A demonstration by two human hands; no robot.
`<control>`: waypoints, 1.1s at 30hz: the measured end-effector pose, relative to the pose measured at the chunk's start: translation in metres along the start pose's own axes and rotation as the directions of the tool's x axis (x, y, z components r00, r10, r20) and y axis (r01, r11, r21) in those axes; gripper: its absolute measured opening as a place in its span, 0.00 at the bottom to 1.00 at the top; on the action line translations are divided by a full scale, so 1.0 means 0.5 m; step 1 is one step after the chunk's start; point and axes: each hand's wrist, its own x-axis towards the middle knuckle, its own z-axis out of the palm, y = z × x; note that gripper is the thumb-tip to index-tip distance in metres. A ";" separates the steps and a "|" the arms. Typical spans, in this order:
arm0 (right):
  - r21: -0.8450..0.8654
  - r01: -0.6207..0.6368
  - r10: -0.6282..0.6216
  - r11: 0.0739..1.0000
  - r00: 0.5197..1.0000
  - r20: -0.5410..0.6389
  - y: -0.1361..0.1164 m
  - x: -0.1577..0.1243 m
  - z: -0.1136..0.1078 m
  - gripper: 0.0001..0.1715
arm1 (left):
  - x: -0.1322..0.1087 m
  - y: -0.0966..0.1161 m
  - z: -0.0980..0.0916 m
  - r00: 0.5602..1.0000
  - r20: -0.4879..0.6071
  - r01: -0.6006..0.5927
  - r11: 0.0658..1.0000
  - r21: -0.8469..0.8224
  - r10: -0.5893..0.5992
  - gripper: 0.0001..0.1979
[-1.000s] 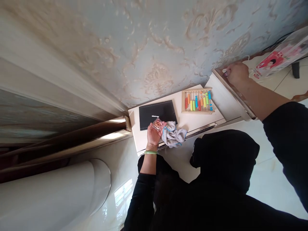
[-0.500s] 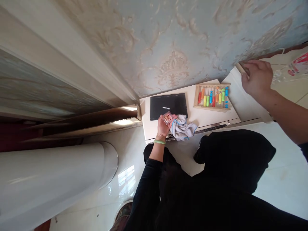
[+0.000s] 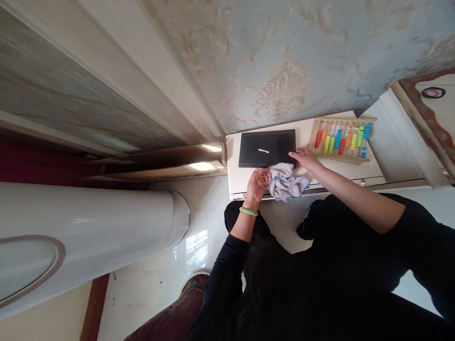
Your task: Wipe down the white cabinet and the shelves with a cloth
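Head view: your left hand [image 3: 253, 190] holds the box [image 3: 262, 178] near the front edge of the cabinet [image 3: 232, 173]; your right hand [image 3: 308, 161], grip unclear, seems reaching for the board [image 3: 266, 140]; next move likely needs the box level.

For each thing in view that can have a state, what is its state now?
Small case: held in the left hand, small pieces visible; lid unclear.
Cloth: crumpled, beside the left hand.
Black board: lying flat on the white surface.
White strip: lying on the board.
Abacus: resting on the surface, beads at different places along its rods.
Right hand: at the board's right edge, grip unclear.
Green bangle: worn, near the left hand.
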 end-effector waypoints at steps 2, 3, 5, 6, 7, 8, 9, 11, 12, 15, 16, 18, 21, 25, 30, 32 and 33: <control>-0.118 0.055 -0.057 0.991 0.998 -0.014 -0.008 -0.009 -0.005 0.39 | 0.000 -0.004 -0.001 0.999 -0.027 -0.043 0.999 -0.026 0.042 0.20; -0.192 0.146 -0.151 0.971 0.988 -0.014 -0.008 -0.024 -0.009 0.43 | 0.001 -0.004 -0.004 0.996 -0.042 -0.078 0.996 -0.031 0.077 0.21; -0.312 0.413 -0.415 0.856 0.908 0.062 0.001 -0.071 -0.015 0.50 | 0.000 0.001 -0.018 0.979 -0.091 -0.180 0.983 0.035 0.183 0.24; -0.333 0.545 -0.531 0.769 0.836 0.142 0.011 -0.101 -0.016 0.53 | 0.000 0.006 -0.029 0.960 -0.117 -0.242 0.963 0.120 0.256 0.25; -0.330 0.656 -0.611 0.679 0.754 0.241 0.025 -0.132 -0.016 0.53 | -0.001 0.012 -0.042 0.930 -0.133 -0.307 0.923 0.232 0.343 0.26; -0.319 0.739 -0.654 0.594 0.674 0.344 0.042 -0.160 -0.014 0.53 | -0.002 0.019 -0.058 0.891 -0.130 -0.366 0.858 0.361 0.435 0.25; -0.309 0.794 -0.667 0.524 0.608 0.430 0.059 -0.185 -0.012 0.52 | -0.003 0.028 -0.074 0.850 -0.106 -0.408 0.771 0.489 0.516 0.25; -0.315 0.841 -0.659 0.440 0.541 0.523 0.091 -0.215 -0.003 0.46 | -0.002 0.044 -0.106 0.776 -0.016 -0.438 0.558 0.705 0.630 0.23; -0.331 0.843 -0.653 0.424 0.538 0.534 0.104 -0.222 0.002 0.43 | 0.000 0.052 -0.119 0.749 0.026 -0.429 0.455 0.780 0.662 0.23; -0.348 0.816 -0.653 0.461 0.578 0.490 0.121 -0.216 0.016 0.33 | 0.009 0.066 -0.144 0.708 0.104 -0.368 0.239 0.899 0.698 0.22; -0.334 0.807 -0.656 0.487 0.591 0.470 0.120 -0.209 0.018 0.31 | 0.012 0.068 -0.147 0.701 0.116 -0.348 0.195 0.917 0.704 0.21; -0.292 0.794 -0.664 0.533 0.606 0.437 0.110 -0.194 0.018 0.27 | 0.017 0.070 -0.149 0.685 0.133 -0.313 0.124 0.942 0.717 0.20; -0.261 0.752 -0.678 0.605 0.658 0.326 0.074 -0.154 -0.001 0.24 | 0.019 0.074 -0.149 0.656 0.115 -0.246 0.066 0.967 0.746 0.14; -0.303 0.640 -0.673 0.707 0.740 -0.006 0.005 -0.065 -0.032 0.24 | 0.015 0.094 -0.154 0.643 0.090 -0.182 0.039 0.982 0.761 0.11; -0.491 0.475 -0.526 0.730 0.850 0.039 -0.021 -0.005 0.010 0.30 | 0.036 0.140 -0.120 0.657 0.126 -0.236 0.044 0.971 0.743 0.10; -0.545 0.461 -0.487 0.700 0.866 0.108 -0.006 -0.011 0.041 0.33 | 0.060 0.160 -0.088 0.713 0.114 -0.255 0.104 0.961 0.692 0.10; -0.554 0.468 -0.491 0.688 0.863 0.120 0.003 -0.016 0.054 0.33 | 0.074 0.169 -0.071 0.738 0.096 -0.261 0.152 0.953 0.668 0.09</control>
